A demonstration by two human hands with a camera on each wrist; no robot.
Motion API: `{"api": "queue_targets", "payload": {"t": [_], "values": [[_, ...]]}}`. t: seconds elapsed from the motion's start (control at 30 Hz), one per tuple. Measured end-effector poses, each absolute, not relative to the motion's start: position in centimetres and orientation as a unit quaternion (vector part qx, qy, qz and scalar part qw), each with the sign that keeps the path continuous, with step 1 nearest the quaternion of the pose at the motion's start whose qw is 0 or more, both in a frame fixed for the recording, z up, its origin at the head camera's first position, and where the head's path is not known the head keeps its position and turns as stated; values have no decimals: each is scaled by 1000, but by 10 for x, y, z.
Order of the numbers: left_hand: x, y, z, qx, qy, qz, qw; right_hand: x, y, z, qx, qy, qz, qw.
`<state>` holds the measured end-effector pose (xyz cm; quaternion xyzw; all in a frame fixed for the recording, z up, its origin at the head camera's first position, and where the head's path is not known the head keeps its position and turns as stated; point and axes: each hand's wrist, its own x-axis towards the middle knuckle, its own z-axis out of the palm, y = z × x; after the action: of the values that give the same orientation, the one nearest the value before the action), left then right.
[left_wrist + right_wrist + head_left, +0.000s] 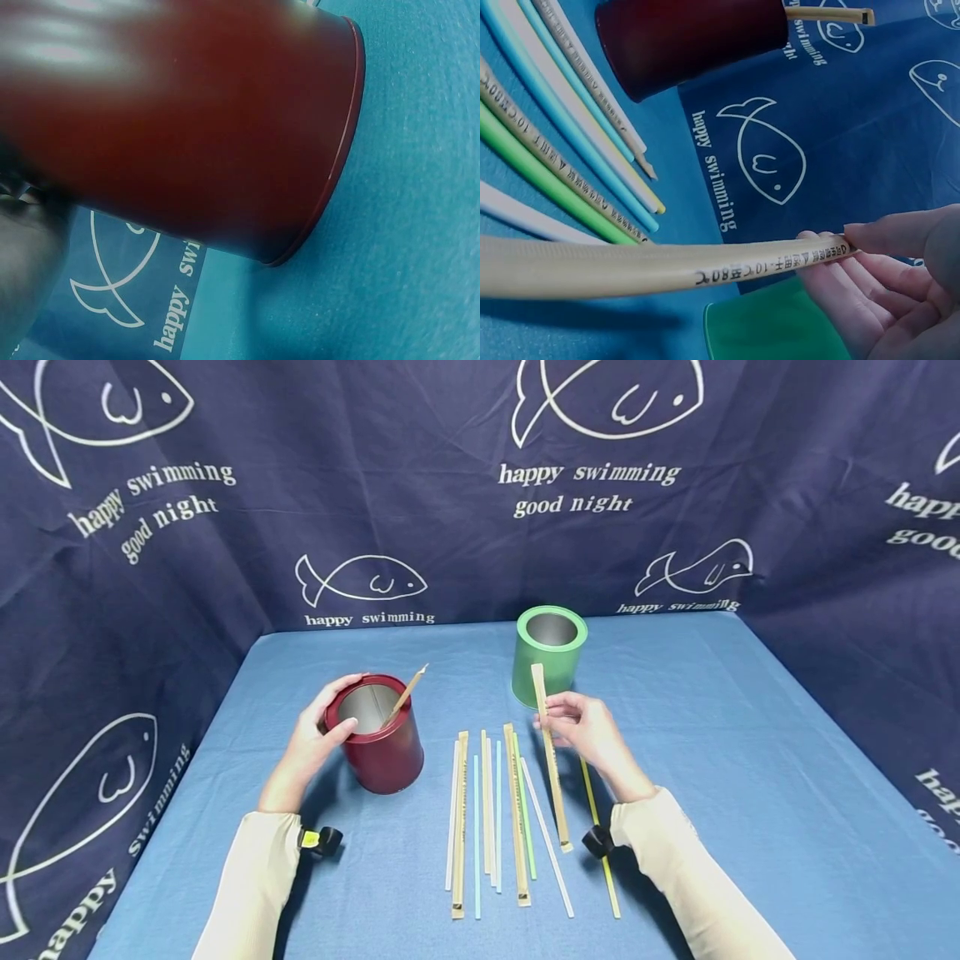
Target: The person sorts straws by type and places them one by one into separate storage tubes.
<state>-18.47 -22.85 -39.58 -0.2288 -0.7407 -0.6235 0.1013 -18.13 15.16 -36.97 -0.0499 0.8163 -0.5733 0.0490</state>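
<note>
My left hand (306, 745) grips the rim of a dark red can (386, 760) standing at the left, thumb over the near edge. One paper-wrapped straw (406, 695) leans inside that can and pokes out at the right. Between thumb and fingertips, my right hand (594, 733) pinches another paper-wrapped straw (556, 785) near its upper end, tilted above the table; printed letters show on its wrapper (772, 264) in the right wrist view. Just behind this hand stands a green can (550, 664), its visible inside bare. The left wrist view is mostly filled by the red can's side (187, 127).
Several loose straws lie lengthwise mid-table: wrapped ones (517, 827), a light blue one (477, 843), a green one (525, 810) and a white one (549, 843). A yellow straw (611, 885) lies partly under my right wrist. Dark blue printed cloth (480, 527) hangs behind the blue-covered table (750, 760).
</note>
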Motion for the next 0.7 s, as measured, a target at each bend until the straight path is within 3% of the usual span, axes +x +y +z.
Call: {"api": "queue_targets", "payload": {"t": [0.7], "values": [[-185,-230,-396,-227,-745,-619,102,-175,145,-353,-73,810,-579,-60]]}}
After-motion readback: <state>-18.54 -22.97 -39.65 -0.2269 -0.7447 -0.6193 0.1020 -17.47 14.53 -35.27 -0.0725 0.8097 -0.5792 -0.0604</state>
